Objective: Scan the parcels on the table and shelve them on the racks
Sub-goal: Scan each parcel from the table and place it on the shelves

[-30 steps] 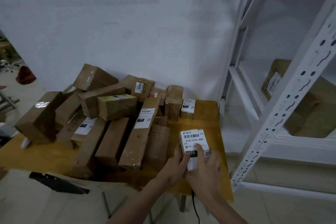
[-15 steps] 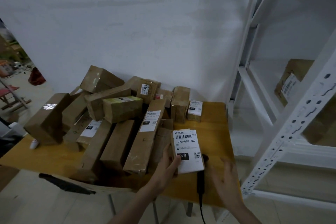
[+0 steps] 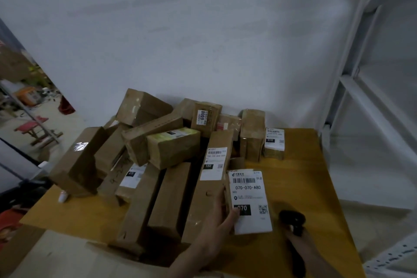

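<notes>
The black scanner (image 3: 292,224) had just been gripped by the right hand (image 3: 300,244). The labelled parcel (image 3: 248,201) was held by the left hand (image 3: 216,228) above the counter (image 3: 300,178), ready for scanning; unscanned parcels (image 3: 171,149) lay beyond.

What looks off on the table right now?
The parcels lie in a loose heap, several tilted and leaning on each other. One tall box at the left tips near the table edge. No spill or visible damage.
</notes>
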### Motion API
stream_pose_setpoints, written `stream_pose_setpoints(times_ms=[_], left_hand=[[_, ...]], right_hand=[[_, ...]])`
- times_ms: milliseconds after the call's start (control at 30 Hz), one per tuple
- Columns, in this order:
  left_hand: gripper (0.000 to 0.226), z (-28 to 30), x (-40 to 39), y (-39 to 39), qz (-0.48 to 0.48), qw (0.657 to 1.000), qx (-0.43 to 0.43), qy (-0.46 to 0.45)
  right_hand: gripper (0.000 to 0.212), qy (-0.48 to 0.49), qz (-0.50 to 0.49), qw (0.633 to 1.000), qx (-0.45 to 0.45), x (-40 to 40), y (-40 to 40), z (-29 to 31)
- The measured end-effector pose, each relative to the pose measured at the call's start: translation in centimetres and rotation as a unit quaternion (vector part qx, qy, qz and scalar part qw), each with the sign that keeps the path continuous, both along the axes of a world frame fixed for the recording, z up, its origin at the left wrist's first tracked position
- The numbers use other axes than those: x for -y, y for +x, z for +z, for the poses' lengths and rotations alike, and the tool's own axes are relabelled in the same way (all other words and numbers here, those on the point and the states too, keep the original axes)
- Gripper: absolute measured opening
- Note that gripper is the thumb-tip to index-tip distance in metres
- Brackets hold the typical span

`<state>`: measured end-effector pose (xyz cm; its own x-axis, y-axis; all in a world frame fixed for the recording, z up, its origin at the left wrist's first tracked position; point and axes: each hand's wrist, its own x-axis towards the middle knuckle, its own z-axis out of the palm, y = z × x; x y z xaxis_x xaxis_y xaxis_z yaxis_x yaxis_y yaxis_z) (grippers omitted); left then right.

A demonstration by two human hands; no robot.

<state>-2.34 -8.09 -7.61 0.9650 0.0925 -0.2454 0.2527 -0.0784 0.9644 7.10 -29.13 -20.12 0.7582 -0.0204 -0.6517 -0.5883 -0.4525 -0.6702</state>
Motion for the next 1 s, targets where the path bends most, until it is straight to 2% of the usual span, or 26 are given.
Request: stream_pose_setpoints(times_ms=[100,167,267,433,567,700,867,1000], left_hand=[[0.065,-0.4,-0.5,0.9,-0.009,1.0,0.004,-0.011],[0.066,-0.7,-0.7,1.4,-0.013,1.0,0.005,-0.017],[0.066,-0.5,-0.1,2.0,-0.02,1.0,0.013,-0.017],[0.073,1.2,2.2,2.5,-0.032,0.999,0.017,0.014],[0.061,1.5,4.3,2.5,-0.024,0.999,0.025,0.041],[0.062,1.6,7.4,1.8,-0.015,0.997,0.051,0.062],[0.07,2.0,11.7,0.6,0.0,0.987,0.116,0.11],[0.066,1.6,13.8,-0.5,0.018,0.987,0.125,0.1]], right_hand=[[0.01,0.008,-0.024,1.0,-0.002,-0.2,0.5,-0.5],[0.013,-0.006,-0.025,1.0,-0.002,0.2,0.1,-0.7],[0.008,-0.007,-0.03,0.999,0.028,1.0,-0.5,0.8],[0.015,0.026,-0.041,0.99,0.132,3.2,-1.1,8.4],[0.023,0.076,-0.041,0.976,0.199,5.2,-4.0,16.5],[0.022,0.121,-0.007,0.965,0.231,6.0,-9.1,23.3],[0.015,0.12,0.031,0.956,0.265,7.0,-13.6,25.2],[0.013,0.12,0.029,0.954,0.273,8.8,-14.6,25.1]])
